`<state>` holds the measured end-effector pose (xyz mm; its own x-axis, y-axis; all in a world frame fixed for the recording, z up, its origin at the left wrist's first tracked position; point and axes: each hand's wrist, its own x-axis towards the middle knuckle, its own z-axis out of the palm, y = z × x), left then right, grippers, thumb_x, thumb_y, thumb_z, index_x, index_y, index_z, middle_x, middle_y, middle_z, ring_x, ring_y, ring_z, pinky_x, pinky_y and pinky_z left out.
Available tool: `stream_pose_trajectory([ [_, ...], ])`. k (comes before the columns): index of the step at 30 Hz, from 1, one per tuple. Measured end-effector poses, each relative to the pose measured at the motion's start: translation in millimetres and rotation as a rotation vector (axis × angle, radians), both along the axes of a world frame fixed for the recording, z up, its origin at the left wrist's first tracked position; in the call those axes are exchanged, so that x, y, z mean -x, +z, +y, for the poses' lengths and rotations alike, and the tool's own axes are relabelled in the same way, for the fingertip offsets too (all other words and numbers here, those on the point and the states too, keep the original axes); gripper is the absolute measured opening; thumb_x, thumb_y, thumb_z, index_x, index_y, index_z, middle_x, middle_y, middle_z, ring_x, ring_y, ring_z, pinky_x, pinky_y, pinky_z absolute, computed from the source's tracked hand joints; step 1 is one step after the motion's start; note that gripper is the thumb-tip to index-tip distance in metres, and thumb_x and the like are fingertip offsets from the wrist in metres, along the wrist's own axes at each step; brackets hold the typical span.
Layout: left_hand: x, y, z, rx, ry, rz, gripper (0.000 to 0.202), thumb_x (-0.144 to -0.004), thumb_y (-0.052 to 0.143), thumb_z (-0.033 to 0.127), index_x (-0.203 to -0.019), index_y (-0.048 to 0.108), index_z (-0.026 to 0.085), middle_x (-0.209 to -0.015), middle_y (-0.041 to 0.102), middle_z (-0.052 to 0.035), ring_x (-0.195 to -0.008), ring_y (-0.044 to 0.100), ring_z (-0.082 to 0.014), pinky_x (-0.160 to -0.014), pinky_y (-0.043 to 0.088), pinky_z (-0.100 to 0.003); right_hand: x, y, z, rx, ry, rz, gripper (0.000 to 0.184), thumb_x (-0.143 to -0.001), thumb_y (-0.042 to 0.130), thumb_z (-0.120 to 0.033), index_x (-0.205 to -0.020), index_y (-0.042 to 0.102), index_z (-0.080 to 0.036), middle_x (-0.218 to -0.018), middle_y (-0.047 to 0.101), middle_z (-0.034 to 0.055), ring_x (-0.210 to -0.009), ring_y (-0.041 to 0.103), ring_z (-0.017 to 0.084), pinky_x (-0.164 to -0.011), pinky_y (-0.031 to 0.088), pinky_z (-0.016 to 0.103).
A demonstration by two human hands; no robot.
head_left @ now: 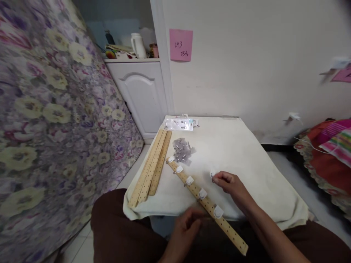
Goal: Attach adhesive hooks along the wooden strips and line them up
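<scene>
My right hand [229, 182] is closed in a pinch on a small white tag [212, 174] above the cloth. Below it lies a long, narrow wooden strip [229, 230] pierced with rows of holes, slanting toward me past the table's near edge. Several white tags [202, 194] on small metal hooks are fixed along the strip. Blurred by motion, my left hand [188, 226] is by the strip's left side at the table edge; whether its fingers grip the strip cannot be made out. A heap of small clear plastic bags [182, 149] with metal pieces lies beyond the strip's far end.
More holed wooden strips [150, 164] lie along the table's left side. Clear packaging [178, 124] is at the back. A cream cloth [236, 146] covers the table. A floral curtain [68, 128] hangs at left, and a wall with a pink note [181, 44] stands behind.
</scene>
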<state>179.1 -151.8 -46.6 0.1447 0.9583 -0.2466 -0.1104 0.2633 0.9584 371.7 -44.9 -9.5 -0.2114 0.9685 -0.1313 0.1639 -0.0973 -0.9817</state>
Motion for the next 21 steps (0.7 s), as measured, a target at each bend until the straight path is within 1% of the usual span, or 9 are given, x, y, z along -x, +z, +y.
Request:
stream_pose_trajectory([
  [1,-2,9.2,2,-0.026,-0.008,-0.024,0.023,-0.075,0.068,0.033,-0.091,0.065,0.017,-0.075,0.063,-0.0007,-0.068,0.057,-0.0119,-0.064,0.044,-0.023,-1,5.8,-12,0.013,0.016,0.028,0.027,-0.072,0.066,-0.045,-0.074,0.063,-0.018,-0.06,0.053,-0.0036,-0.052,0.04,0.009,-0.049,0.03,0.022],
  [3,-9,24.6,5,-0.054,0.007,-0.141,0.045,-0.071,0.073,0.027,-0.113,0.058,0.022,-0.099,0.064,-0.0044,-0.085,0.06,-0.0161,-0.078,0.046,-0.028,-2,14.7,-34,0.021,0.058,0.064,0.028,-0.073,0.066,-0.046,-0.072,0.061,-0.019,-0.06,0.053,-0.0034,-0.054,0.043,0.01,-0.051,0.032,0.023],
  [4,-13,30.1,6,-0.057,-0.005,-0.208,0.056,-0.067,0.076,0.025,-0.119,0.055,0.025,-0.109,0.061,-0.0061,-0.091,0.06,-0.0182,-0.082,0.046,-0.031,-2,17.6,-44,0.019,0.079,0.069,0.028,-0.073,0.066,-0.046,-0.072,0.061,-0.019,-0.06,0.054,-0.0032,-0.056,0.045,0.011,-0.053,0.034,0.023],
  [6,-20,35.5,7,-0.045,-0.014,-0.313,0.068,-0.061,0.08,0.022,-0.123,0.052,0.027,-0.118,0.058,-0.0073,-0.098,0.06,-0.0212,-0.086,0.046,-0.034,0,20.9,-60,0.006,0.114,0.044,0.027,-0.075,0.064,-0.046,-0.073,0.061,-0.019,-0.063,0.055,-0.0022,-0.06,0.049,0.013,-0.057,0.037,0.024],
  [10,-28,30.1,3,0.011,-0.052,-0.408,0.066,-0.059,0.081,0.017,-0.118,0.056,0.026,-0.114,0.062,-0.0056,-0.101,0.059,-0.0211,-0.089,0.044,-0.034,5,21.5,-81,-0.091,0.126,-0.091,0.024,-0.079,0.059,-0.043,-0.073,0.064,-0.02,-0.07,0.057,0.0003,-0.068,0.053,0.016,-0.063,0.041,0.026],
  [12,-28,26.0,0,0.035,-0.05,-0.412,0.061,-0.059,0.081,0.017,-0.115,0.058,0.024,-0.113,0.063,-0.0052,-0.102,0.059,-0.021,-0.091,0.043,-0.034,6,20.4,-86,-0.125,0.124,-0.138,0.023,-0.08,0.058,-0.042,-0.074,0.064,-0.02,-0.07,0.058,0.0003,-0.068,0.052,0.016,-0.062,0.041,0.026],
  [15,-28,24.4,-2,0.047,-0.06,-0.398,0.054,-0.06,0.081,0.021,-0.11,0.061,0.02,-0.109,0.066,-0.0067,-0.103,0.06,-0.0227,-0.091,0.042,-0.034,7,18.2,-92,-0.113,0.131,-0.171,0.024,-0.08,0.058,-0.043,-0.074,0.064,-0.021,-0.065,0.057,-0.0008,-0.063,0.051,0.015,-0.058,0.04,0.025],
  [18,-28,25.7,-3,0.061,-0.067,-0.393,0.048,-0.061,0.081,0.024,-0.105,0.064,0.018,-0.104,0.068,-0.0072,-0.1,0.061,-0.0229,-0.088,0.044,-0.032,5,16.1,-95,-0.102,0.122,-0.149,0.025,-0.082,0.055,-0.043,-0.076,0.062,-0.02,-0.064,0.058,-0.0011,-0.062,0.051,0.015,-0.058,0.039,0.025],
  [21,-27,27.1,-4,0.088,-0.09,-0.386,0.045,-0.061,0.081,0.026,-0.102,0.065,0.018,-0.099,0.07,-0.0064,-0.094,0.064,-0.0221,-0.08,0.046,-0.03,1,13.7,-95,-0.093,0.054,-0.118,0.025,-0.083,0.053,-0.044,-0.083,0.06,-0.021,-0.07,0.061,0.0001,-0.065,0.053,0.016,-0.059,0.041,0.025],
])
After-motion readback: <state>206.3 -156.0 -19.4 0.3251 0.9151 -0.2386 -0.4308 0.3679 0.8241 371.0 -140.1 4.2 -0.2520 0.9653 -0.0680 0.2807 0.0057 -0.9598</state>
